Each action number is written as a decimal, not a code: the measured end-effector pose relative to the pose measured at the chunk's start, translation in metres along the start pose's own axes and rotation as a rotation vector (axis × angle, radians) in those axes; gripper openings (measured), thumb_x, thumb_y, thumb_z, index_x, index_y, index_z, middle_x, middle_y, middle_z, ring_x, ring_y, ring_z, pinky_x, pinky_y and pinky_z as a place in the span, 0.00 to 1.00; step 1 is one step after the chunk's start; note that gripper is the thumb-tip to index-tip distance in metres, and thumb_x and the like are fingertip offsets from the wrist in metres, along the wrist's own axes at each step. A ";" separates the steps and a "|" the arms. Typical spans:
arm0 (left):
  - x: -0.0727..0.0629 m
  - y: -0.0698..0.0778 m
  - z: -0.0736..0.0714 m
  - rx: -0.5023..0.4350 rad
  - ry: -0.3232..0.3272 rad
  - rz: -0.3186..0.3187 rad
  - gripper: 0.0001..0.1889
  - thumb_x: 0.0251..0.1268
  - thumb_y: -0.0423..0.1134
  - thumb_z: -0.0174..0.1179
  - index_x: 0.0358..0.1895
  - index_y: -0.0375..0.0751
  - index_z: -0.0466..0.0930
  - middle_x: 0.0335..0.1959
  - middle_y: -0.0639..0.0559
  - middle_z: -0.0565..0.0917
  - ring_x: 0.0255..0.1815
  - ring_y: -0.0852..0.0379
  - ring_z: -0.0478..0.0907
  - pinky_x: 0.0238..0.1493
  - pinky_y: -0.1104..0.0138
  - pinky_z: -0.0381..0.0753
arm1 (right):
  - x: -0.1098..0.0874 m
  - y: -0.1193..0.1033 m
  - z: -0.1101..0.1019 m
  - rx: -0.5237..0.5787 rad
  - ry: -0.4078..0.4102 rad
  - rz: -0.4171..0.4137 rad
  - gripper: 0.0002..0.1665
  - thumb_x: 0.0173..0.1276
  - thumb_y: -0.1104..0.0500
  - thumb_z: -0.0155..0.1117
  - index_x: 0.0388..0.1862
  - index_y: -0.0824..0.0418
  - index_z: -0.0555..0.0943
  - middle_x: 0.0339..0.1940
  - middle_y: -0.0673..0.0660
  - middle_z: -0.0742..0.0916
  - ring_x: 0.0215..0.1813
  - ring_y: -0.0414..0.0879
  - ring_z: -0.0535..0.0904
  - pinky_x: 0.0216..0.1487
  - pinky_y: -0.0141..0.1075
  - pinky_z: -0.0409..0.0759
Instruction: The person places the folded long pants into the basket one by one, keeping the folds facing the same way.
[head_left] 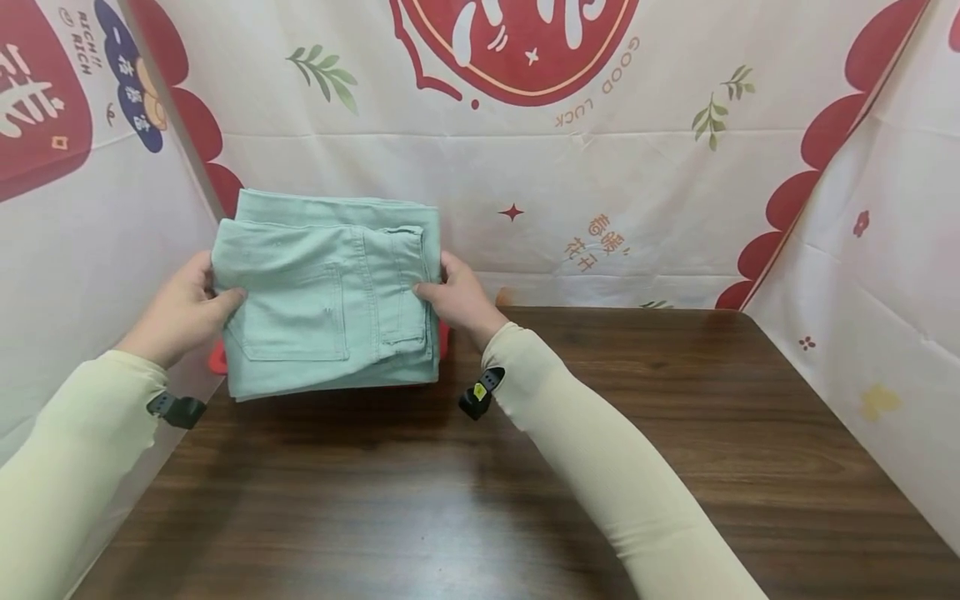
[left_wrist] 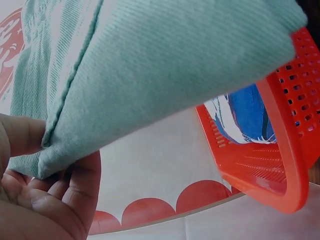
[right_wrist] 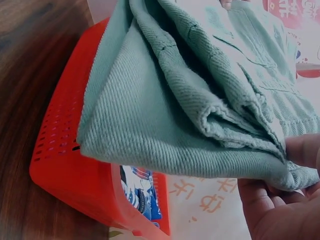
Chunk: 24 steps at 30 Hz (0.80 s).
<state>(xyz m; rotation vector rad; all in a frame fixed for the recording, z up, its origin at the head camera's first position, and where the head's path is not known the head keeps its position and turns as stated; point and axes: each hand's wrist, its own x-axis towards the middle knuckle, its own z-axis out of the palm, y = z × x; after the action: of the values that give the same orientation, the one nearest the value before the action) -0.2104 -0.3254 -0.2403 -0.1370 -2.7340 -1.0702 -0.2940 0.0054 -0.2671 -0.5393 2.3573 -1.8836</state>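
Note:
Both hands hold a folded pair of mint-green trousers by its two sides, its back pocket facing up in the head view. My left hand pinches the left edge, thumb on top and fingers curled beneath. On the opposite edge, my right hand grips the folded layers near the waistband in the same way. Below the trousers is a red plastic basket, mostly hidden by them in the head view. Inside it lies blue and white cloth, which also shows in the right wrist view.
A dark wood table bears the basket at its far left. Printed white cloth hangs behind the table and along both sides. Each wrist carries a black strap with a small device.

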 end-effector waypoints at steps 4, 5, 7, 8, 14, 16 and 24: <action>0.004 -0.001 -0.001 -0.003 0.012 0.003 0.28 0.76 0.40 0.50 0.71 0.31 0.55 0.64 0.29 0.68 0.56 0.38 0.71 0.39 0.76 0.71 | 0.003 0.000 0.001 0.015 0.007 0.009 0.25 0.71 0.64 0.62 0.66 0.57 0.72 0.58 0.53 0.81 0.57 0.47 0.77 0.59 0.43 0.76; 0.005 -0.001 -0.001 -0.003 0.017 0.006 0.28 0.76 0.40 0.50 0.71 0.31 0.55 0.64 0.29 0.68 0.56 0.38 0.71 0.38 0.77 0.71 | 0.004 0.000 0.001 0.018 0.008 0.012 0.25 0.71 0.64 0.62 0.66 0.57 0.72 0.58 0.53 0.81 0.58 0.47 0.77 0.60 0.43 0.75; 0.007 -0.002 -0.001 -0.012 0.029 0.014 0.27 0.76 0.39 0.50 0.71 0.30 0.55 0.63 0.28 0.69 0.55 0.38 0.72 0.37 0.78 0.71 | 0.007 0.000 0.002 0.027 0.009 0.016 0.26 0.71 0.64 0.62 0.67 0.57 0.72 0.59 0.54 0.80 0.58 0.47 0.76 0.60 0.44 0.75; 0.008 -0.003 -0.001 -0.013 0.035 0.018 0.27 0.76 0.39 0.50 0.70 0.30 0.55 0.63 0.27 0.69 0.54 0.38 0.72 0.36 0.79 0.71 | 0.008 0.000 0.002 0.034 0.010 0.020 0.26 0.71 0.65 0.62 0.67 0.56 0.72 0.59 0.54 0.80 0.59 0.47 0.76 0.61 0.44 0.75; 0.016 -0.004 -0.002 0.019 0.064 0.027 0.26 0.76 0.40 0.50 0.69 0.30 0.57 0.61 0.27 0.71 0.52 0.38 0.73 0.35 0.78 0.71 | 0.018 -0.001 0.005 0.090 0.025 0.040 0.27 0.71 0.66 0.62 0.69 0.56 0.72 0.61 0.55 0.80 0.60 0.48 0.75 0.62 0.45 0.74; 0.018 -0.005 -0.002 0.027 0.070 0.024 0.26 0.76 0.39 0.50 0.69 0.29 0.57 0.61 0.28 0.71 0.52 0.38 0.73 0.36 0.76 0.71 | 0.021 -0.001 0.006 0.095 0.032 0.042 0.27 0.71 0.66 0.62 0.68 0.56 0.72 0.61 0.55 0.80 0.60 0.48 0.76 0.61 0.45 0.74; 0.023 -0.011 0.003 0.003 0.108 0.034 0.23 0.74 0.36 0.50 0.67 0.29 0.60 0.60 0.28 0.72 0.51 0.39 0.73 0.35 0.78 0.70 | 0.027 0.002 0.010 0.112 0.052 0.043 0.26 0.71 0.67 0.61 0.67 0.57 0.73 0.59 0.55 0.81 0.58 0.48 0.76 0.61 0.45 0.75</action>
<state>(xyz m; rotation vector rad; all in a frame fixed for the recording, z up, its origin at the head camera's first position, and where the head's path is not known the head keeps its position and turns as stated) -0.2346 -0.3308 -0.2447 -0.1218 -2.6280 -1.0330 -0.3171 -0.0121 -0.2677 -0.4312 2.2574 -2.0186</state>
